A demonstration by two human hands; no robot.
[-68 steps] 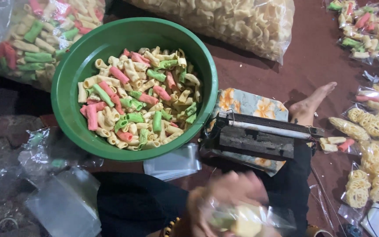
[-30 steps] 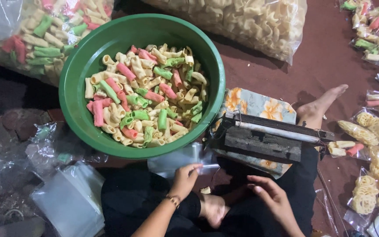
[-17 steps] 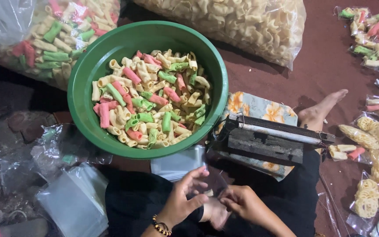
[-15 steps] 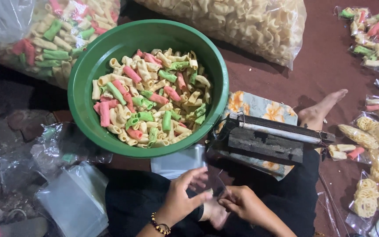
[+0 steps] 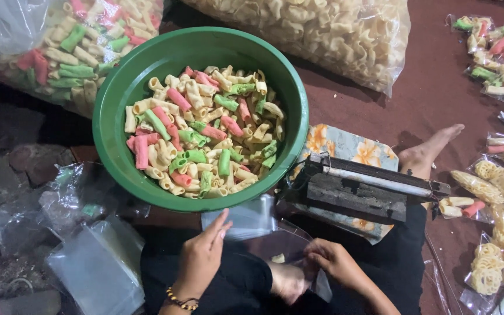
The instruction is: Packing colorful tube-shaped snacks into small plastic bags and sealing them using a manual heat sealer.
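Below the green basin (image 5: pixel 118 99), over a dark-clothed lap, a clear plastic bag (image 5: pixel 290 248) is being held between two bare hands. By the right hand (image 5: pixel 336 262) its edge is being pinched between thumb and curled fingertips, so that hand is closed on the film. The left hand (image 5: pixel 202 256) is being kept flat and open, fingers straight and together, pointing up toward the basin; its fingertips are lying at the bag's left edge, though whether the film is actually being touched there cannot be told. Just above the bag, a small stack of empty clear bags (image 5: pixel 246 216) is lying against the basin's near rim. The basin is being filled by ridged tube snacks (image 5: pixel 202 131) in cream, pink and green. Just right of the hands, a dark sealing device (image 5: pixel 360 189) is resting on a floral cloth (image 5: pixel 345 149). Small filled packets (image 5: pixel 497 186) are lying on the maroon floor at far right.
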